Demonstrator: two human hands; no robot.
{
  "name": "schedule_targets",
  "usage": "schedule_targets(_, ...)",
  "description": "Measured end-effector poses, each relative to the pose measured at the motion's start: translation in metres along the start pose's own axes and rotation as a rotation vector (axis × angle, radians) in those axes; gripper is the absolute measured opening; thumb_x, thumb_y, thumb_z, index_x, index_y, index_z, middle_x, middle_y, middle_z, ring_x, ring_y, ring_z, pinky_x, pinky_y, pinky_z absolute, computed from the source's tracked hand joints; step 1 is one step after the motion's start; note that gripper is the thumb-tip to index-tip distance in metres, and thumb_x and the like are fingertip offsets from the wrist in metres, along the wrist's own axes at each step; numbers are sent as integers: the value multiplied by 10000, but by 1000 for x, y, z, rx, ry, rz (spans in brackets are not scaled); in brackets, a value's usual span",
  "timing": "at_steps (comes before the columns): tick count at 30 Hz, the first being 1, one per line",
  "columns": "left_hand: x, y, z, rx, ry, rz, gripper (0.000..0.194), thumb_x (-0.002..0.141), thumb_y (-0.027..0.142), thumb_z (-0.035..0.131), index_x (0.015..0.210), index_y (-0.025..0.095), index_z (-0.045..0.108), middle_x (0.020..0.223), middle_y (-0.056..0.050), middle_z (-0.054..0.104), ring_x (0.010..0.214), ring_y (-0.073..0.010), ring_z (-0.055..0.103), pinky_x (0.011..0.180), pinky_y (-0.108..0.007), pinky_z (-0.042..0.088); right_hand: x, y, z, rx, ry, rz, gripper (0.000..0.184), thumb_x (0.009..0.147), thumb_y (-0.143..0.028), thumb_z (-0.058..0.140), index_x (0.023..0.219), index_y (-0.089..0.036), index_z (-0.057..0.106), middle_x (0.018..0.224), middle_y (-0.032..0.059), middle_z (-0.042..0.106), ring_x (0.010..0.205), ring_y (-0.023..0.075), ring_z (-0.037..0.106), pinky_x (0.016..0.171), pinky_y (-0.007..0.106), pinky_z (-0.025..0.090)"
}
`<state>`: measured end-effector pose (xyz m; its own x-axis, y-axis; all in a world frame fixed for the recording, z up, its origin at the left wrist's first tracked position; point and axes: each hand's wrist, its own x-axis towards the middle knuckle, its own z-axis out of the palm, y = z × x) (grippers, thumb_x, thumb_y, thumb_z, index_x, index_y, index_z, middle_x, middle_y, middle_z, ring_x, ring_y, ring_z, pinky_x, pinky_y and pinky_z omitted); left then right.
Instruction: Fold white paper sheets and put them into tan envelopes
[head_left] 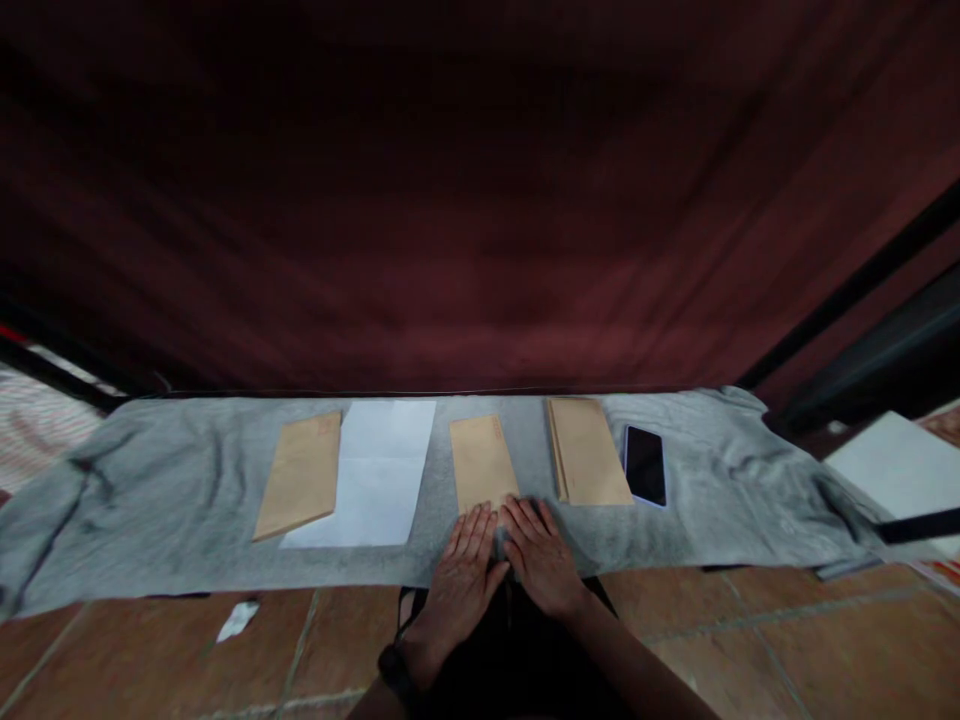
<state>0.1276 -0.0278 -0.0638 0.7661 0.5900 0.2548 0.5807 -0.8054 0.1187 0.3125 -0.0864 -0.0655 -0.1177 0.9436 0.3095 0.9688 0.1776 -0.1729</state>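
My left hand (463,565) and my right hand (541,555) lie flat side by side on the grey cloth (187,480), fingers stretched out. Their fingertips rest on the near end of a brown envelope (481,460) in the middle of the cloth. Neither hand holds anything. To the right lies a stack of brown envelopes (587,450). At the left another brown envelope (301,473) lies beside a white sheet of paper (379,470), overlapping its left edge.
A dark phone (645,465) lies on the cloth right of the envelope stack. A dark red curtain (480,200) hangs behind. Brown floor tiles (750,620) lie in front, with a white scrap (238,619). A white board (896,465) sits at far right.
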Motion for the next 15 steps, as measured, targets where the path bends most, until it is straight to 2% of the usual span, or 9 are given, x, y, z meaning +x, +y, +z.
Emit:
schedule_targets(4,-2,-4,0,-4,6,19,712,1021,446,422,1604,153,138,1619,-124,346,1502,-241,302,1198,-435,313,-3,-5,1,20,-7,-18,498,1050,-278,389,1543,-213,362,1577,19,412,1453,184,385,1237,414,235)
schedule_targets(11,-21,-14,-6,45,38,-36,715,1014,424,441,1602,137,152,1607,-144,365,1486,-250,339,1183,-428,340,-18,13,-6,17,32,80,534,1024,-289,455,1546,-221,369,1520,48,489,1384,233,486,1217,449,280)
schedule_targets(15,-27,-16,-10,68,37,-63,695,1012,417,438,1595,136,183,1594,-145,389,1475,-254,360,1185,-445,338,-18,13,-11,29,30,119,505,1028,-296,453,1526,-224,410,1512,40,501,1382,238,488,1223,451,264)
